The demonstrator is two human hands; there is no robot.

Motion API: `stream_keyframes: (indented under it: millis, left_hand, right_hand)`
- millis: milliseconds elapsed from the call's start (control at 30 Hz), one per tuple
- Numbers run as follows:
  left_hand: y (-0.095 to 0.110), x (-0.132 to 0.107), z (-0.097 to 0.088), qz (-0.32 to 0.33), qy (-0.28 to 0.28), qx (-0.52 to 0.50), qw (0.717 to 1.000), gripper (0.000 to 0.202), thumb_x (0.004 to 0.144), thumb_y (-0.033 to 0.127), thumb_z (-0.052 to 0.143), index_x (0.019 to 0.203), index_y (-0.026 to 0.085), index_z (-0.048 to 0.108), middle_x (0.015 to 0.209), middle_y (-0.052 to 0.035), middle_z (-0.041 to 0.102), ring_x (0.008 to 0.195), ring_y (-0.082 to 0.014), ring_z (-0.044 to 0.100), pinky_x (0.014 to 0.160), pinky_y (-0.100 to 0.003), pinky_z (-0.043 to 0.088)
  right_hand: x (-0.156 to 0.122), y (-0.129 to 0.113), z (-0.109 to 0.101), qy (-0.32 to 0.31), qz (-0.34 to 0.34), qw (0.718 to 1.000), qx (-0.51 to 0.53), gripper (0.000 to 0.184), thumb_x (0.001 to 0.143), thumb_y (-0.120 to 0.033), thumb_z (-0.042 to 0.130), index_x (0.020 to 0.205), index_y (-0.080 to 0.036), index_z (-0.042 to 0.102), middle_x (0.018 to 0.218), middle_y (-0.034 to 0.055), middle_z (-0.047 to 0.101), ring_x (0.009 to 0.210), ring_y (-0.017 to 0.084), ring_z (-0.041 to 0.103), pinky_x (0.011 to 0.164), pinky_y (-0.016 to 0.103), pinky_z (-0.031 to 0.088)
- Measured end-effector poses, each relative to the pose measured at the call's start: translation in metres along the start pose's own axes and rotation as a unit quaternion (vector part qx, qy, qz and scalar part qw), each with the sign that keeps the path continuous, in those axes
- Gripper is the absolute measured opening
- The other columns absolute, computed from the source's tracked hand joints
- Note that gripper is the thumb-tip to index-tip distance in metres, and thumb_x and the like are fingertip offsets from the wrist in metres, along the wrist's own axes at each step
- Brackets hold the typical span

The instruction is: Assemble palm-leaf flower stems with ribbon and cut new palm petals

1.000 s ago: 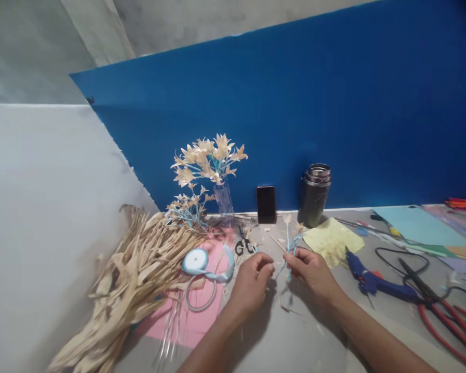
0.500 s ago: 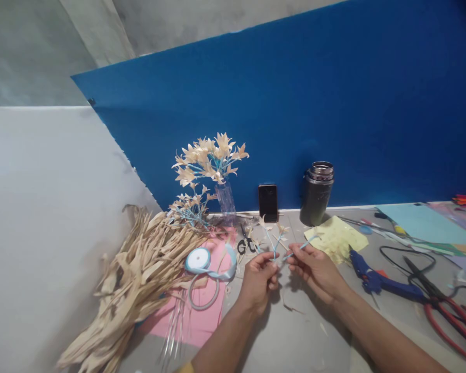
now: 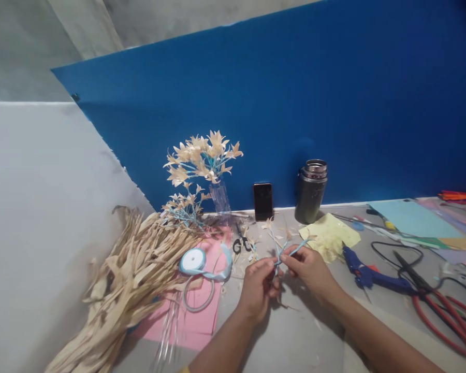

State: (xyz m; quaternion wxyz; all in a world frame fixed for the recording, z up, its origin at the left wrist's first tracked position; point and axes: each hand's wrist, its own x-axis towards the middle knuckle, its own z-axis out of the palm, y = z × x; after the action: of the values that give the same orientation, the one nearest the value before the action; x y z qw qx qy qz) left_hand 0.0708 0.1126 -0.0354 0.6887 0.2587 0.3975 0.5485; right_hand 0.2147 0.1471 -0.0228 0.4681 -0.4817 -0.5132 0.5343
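Observation:
Both my hands meet over the grey table, pinching a small sprig of light-blue wrapped stems (image 3: 282, 248) tipped with tan paper-like flowers. My left hand (image 3: 258, 287) is closed, its fingertips holding the base of the sprig. My right hand (image 3: 309, 268) is closed too, gripping a blue stem that slants up to the right. The flower tips fan out above my fingers.
A heap of dried tan leaves (image 3: 128, 274) lies at left beside pink paper (image 3: 202, 321) and a blue ribbon spool (image 3: 193, 260). Finished flowers stand in a vase (image 3: 204, 166). Scissors (image 3: 241, 241), a phone (image 3: 263, 201), a dark tumbler (image 3: 310, 190), a blue glue gun (image 3: 367, 272) and red cables lie around.
The sprig passed from my right hand alone to both hands; my hands have drawn together and the stems now cross between my fingertips. The view shifted slightly.

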Motion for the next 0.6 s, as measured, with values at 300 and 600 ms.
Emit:
stream_keyframes:
  millis: [300, 600]
  left_hand:
    - [-0.0034, -0.0001, -0.0006, 0.039, 0.007, 0.068, 0.997, 0.035, 0.068, 0.034, 0.080, 0.090, 0.008, 0.074, 0.072, -0.0081, 0.069, 0.054, -0.0118, 0.059, 0.051, -0.023, 0.044]
    - [-0.0014, 0.0008, 0.0019, 0.061, 0.038, 0.093, 0.993, 0.025, 0.064, 0.025, 0.080, 0.083, 0.008, 0.076, 0.070, -0.0086, 0.070, 0.059, -0.0132, 0.061, 0.059, -0.025, 0.048]
  right_hand:
    - [-0.0045, -0.0053, 0.0023, -0.018, -0.029, 0.999, -0.041, 0.013, 0.072, -0.029, 0.069, 0.076, -0.019, 0.062, 0.058, -0.0038, 0.060, 0.053, 0.013, 0.053, 0.052, 0.025, 0.039]
    - [-0.0083, -0.0035, 0.0078, -0.026, -0.050, 0.996, -0.073, 0.010, 0.076, -0.028, 0.064, 0.078, -0.018, 0.063, 0.063, -0.0021, 0.061, 0.058, 0.015, 0.056, 0.055, 0.026, 0.042]
